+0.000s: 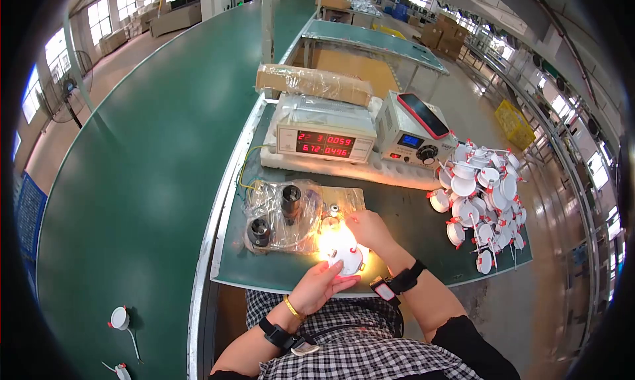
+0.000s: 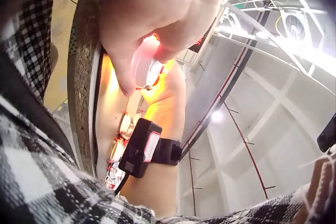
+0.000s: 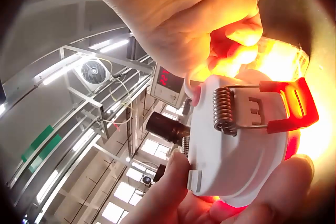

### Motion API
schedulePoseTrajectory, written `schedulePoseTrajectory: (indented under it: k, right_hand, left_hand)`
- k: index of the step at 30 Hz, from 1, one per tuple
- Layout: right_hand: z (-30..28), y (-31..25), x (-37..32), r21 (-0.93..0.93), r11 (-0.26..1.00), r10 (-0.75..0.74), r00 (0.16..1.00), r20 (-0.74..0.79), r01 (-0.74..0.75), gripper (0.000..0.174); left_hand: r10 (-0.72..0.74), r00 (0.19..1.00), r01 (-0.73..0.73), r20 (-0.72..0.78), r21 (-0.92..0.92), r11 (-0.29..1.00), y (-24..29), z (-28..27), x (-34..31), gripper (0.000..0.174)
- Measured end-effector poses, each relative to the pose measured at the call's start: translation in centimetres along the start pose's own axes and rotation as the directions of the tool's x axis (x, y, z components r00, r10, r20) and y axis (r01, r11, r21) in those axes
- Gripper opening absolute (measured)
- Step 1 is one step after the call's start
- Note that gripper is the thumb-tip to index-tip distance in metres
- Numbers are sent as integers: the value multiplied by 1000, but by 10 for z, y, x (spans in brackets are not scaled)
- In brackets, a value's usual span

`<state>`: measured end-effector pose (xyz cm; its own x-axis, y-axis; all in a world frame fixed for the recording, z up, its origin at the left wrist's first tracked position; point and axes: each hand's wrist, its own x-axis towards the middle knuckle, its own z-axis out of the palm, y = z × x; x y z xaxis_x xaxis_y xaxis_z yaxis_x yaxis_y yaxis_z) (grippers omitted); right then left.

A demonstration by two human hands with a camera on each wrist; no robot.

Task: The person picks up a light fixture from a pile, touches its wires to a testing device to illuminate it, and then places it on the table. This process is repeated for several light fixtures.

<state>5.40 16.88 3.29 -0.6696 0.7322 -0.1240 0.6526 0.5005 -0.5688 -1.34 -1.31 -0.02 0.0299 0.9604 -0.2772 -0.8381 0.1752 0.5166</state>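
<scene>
A white round downlight (image 1: 346,262) glows brightly close over the near edge of the green bench. My left hand (image 1: 319,289) holds its housing between thumb and fingers. In the right wrist view, the housing shows a coiled spring clip (image 3: 226,111) with a red sleeve (image 3: 294,106). My right hand (image 1: 372,230) is just beyond the lamp, its fingers curled where the lamp's white cable (image 3: 192,83) runs up into them; glare hides the fingertips. Left of the hands, a plastic-wrapped board carries black lamp sockets (image 1: 291,201).
A power meter (image 1: 324,144) with red digits stands behind the board. Beside it is a control box (image 1: 411,142) with a phone (image 1: 423,115) on top. Many downlights (image 1: 486,195) are heaped at the right. A long green table (image 1: 132,181) at the left bears another downlight (image 1: 120,318).
</scene>
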Motion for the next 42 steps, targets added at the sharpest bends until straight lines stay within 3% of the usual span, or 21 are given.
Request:
schedulePoseTrajectory:
  k: [13,18,21,42]
  right_hand:
    - [4,2,0,-4,999,-45,998,-42,45,28]
    - [6,5,0,-32,998,-52,997,-54,50,28]
    - [4,2,-2,-39,998,-47,998,-50,45,28]
    - [4,1,-1,-79,996,-48,998,-49,44,28]
  left_hand:
    - [0,999,4,-48,87,996,2,9,0,34]
    - [-25,1000,25,6,4,1000,0,2,1,35]
    - [51,999,-51,4,144,988,-1,6,0,37]
    - [20,1000,-17,-16,147,989,-1,5,1,36]
